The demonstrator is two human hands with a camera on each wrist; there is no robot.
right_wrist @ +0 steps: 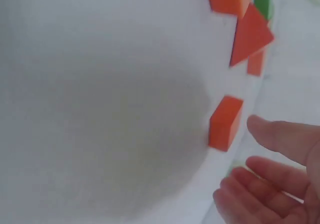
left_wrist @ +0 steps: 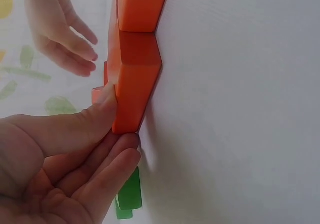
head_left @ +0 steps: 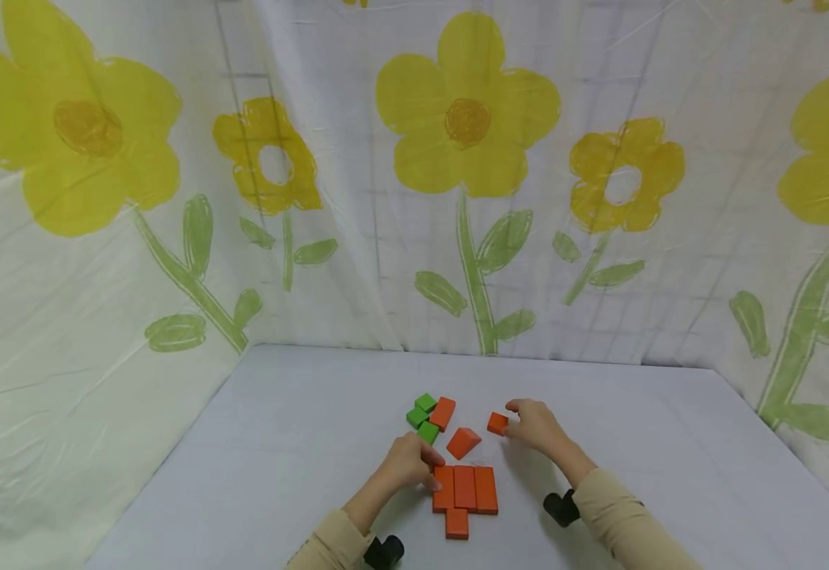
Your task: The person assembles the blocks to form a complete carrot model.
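Note:
Three long orange blocks lie side by side, with a short orange block (head_left: 457,523) against their near edge. My left hand (head_left: 408,463) pinches the leftmost long block (head_left: 444,497); in the left wrist view its thumb (left_wrist: 102,103) presses one face, and the fingers curl at the block's end. My right hand (head_left: 538,427) hovers beside a small orange block (head_left: 497,423). The right wrist view shows a gap between that block (right_wrist: 226,124) and the thumb, with the fingers loosely bent. Between the hands lies an orange triangular block (head_left: 463,442).
Beyond the left hand sit several green blocks (head_left: 417,416) close to an orange rectangular block (head_left: 443,413). All lie on a white table (head_left: 300,412). A curtain with yellow flowers (head_left: 357,261) hangs behind its far edge.

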